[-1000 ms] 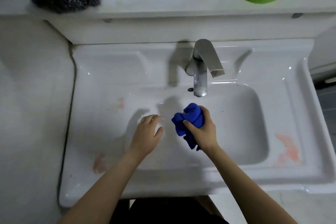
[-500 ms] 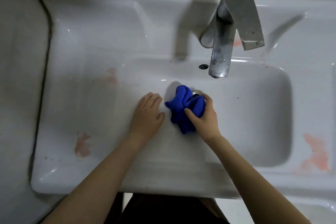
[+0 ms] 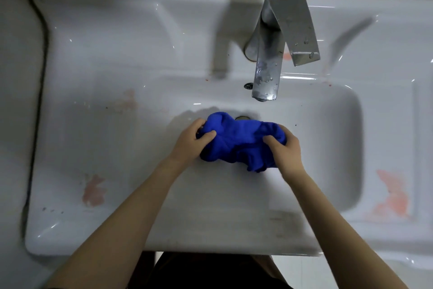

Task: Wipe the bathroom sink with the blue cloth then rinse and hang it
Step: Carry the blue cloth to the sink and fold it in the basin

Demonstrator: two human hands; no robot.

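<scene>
Two hands grip the blue cloth (image 3: 236, 142) in the basin: left hand (image 3: 191, 142) pinching its 9 o'clock end, right hand (image 3: 284, 150) its 3 o'clock end. Spread it flat first, then sweep toward the pink stains (image 3: 392, 197) on the sink (image 3: 93, 66) rim; the faucet (image 3: 274, 54) at 12 o'clock runs dry.

Glossy ceramic sink (image 3: 98, 59), fuzzy cloth (image 3: 236, 141)

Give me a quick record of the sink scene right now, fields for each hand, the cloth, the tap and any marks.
left hand: grips the cloth's left end
right hand: grips the cloth's right end
blue cloth: bunched, held over the basin near the drain
faucet: no water running, droplets on the spout
sink: white, with pinkish stains on the rim at both sides
</scene>
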